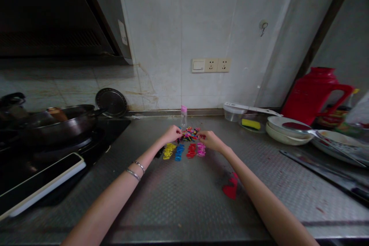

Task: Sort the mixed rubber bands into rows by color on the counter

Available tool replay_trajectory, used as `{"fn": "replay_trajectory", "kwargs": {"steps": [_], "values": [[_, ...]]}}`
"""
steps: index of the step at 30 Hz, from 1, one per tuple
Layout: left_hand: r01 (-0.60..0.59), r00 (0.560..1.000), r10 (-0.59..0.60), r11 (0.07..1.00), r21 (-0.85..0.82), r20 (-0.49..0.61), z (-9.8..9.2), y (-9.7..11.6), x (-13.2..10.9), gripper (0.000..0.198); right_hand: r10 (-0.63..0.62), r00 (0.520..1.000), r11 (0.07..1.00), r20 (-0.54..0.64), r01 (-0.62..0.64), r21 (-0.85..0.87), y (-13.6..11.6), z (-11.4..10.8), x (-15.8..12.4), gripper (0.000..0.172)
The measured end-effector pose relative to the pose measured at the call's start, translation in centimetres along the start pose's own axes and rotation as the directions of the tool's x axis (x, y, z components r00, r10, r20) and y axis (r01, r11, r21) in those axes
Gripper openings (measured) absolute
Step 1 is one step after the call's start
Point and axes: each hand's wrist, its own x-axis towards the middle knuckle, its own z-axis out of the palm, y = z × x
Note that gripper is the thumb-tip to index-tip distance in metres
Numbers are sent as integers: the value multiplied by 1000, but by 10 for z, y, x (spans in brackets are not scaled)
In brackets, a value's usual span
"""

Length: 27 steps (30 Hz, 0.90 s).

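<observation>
A mixed pile of small coloured pieces (189, 133), perhaps little hair ties, lies on the steel counter (184, 200). My left hand (172, 133) is at the pile's left edge, its fingers pinched together. At the right edge, the fingers of my right hand (210, 139) are also closed; whatever either hand pinches is too small to make out. Nearer to me the pieces lie in separate colour groups: a yellow group (168, 151), a blue group (179, 152), a red group (191, 150) and a pink group (201, 149). A black group (159, 152) is partly hidden by my left wrist.
Behind the pile stands a clear bottle with a pink cap (183, 116). A wok (63, 123) sits on the stove at left. To the right are stacked bowls (284, 135), a yellow sponge (250, 124) and a red thermos (311, 94). A red heart-shaped piece (230, 189) lies by my right forearm.
</observation>
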Motion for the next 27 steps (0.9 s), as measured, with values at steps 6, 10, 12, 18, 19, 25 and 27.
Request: {"fn": "replay_trajectory", "kwargs": {"steps": [6, 10, 12, 18, 19, 25, 27], "values": [[30, 998, -36, 994, -101, -56, -20, -3, 15, 27, 30, 999, 999, 10, -30, -12, 5, 0, 0, 29], [17, 997, -25, 994, -109, -68, -20, 0, 17, 25, 91, 996, 995, 0, -91, -49, 11, 0, 0, 28], [4, 998, -12, 991, -134, -59, -14, 3, 16, 26, 126, 992, 990, -14, -127, -68, 15, 0, -1, 29], [-125, 986, 143, 976, -177, 89, 18, 23, 5, 24, 222, 975, 967, -18, -222, -126, 28, -1, -5, 34], [-153, 977, 174, 974, -169, 124, 22, 27, 3, 23, 230, 973, 964, -19, -231, -134, 31, -1, -5, 34], [-199, 912, 228, 973, -119, 342, 27, 40, -5, 18, 253, 967, 957, -33, -255, -141, 40, 0, -6, 31], [-185, 903, 219, 975, -124, 369, 25, 40, -6, 18, 256, 966, 956, -30, -257, -139, 41, 0, -6, 31]]}}
